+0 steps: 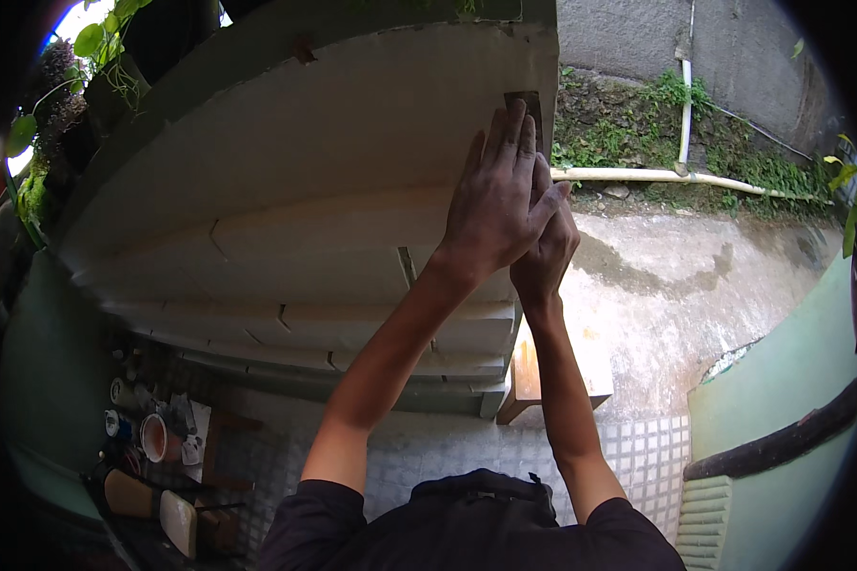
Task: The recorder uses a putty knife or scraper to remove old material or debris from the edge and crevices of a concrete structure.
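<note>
Both arms reach up to a pale painted panel, at its right-hand edge. My left hand lies flat with fingers extended, pressing a dark thin sheet, possibly sandpaper, against the panel. Most of that sheet is hidden under the fingers. My right hand is close against the left one, partly behind it, along the panel's corner. The left thumb crosses over the right hand. Greyish dust coats the left fingers. How the right fingers touch the sheet is hidden.
Pale ledges run below the panel. A wooden table stands under its right end. At lower left are a bucket, several containers and a chair. White pipes cross the right side, near a green wall.
</note>
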Available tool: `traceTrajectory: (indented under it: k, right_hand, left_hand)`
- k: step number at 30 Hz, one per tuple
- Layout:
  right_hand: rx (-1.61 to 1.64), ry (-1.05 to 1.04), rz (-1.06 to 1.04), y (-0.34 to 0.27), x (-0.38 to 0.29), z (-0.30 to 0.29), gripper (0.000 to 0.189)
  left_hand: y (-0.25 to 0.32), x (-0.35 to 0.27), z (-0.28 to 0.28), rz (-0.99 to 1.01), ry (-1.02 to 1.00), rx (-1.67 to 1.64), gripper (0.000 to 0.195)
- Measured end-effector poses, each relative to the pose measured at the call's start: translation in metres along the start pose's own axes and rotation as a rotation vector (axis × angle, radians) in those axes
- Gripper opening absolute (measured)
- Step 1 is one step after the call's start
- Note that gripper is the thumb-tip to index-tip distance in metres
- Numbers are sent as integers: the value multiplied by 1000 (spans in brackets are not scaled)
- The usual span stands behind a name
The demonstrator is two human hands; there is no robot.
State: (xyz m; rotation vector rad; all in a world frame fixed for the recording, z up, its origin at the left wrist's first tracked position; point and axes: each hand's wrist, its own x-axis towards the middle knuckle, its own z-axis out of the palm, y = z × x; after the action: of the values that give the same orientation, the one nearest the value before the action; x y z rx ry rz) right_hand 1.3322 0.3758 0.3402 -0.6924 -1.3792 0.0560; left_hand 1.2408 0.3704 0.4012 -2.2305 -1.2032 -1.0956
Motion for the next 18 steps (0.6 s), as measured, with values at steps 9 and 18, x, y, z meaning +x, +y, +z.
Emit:
traceTrajectory:
  k: [9,18]
  right_hand:
    - [-1,-11,36,-9,21,-1,44]
    - [15,-16,64,-7,12,-2,44]
  left_hand:
    - [-3,18,-7,33,36,14,81]
    - [-3,14,-5,43,26,13,80]
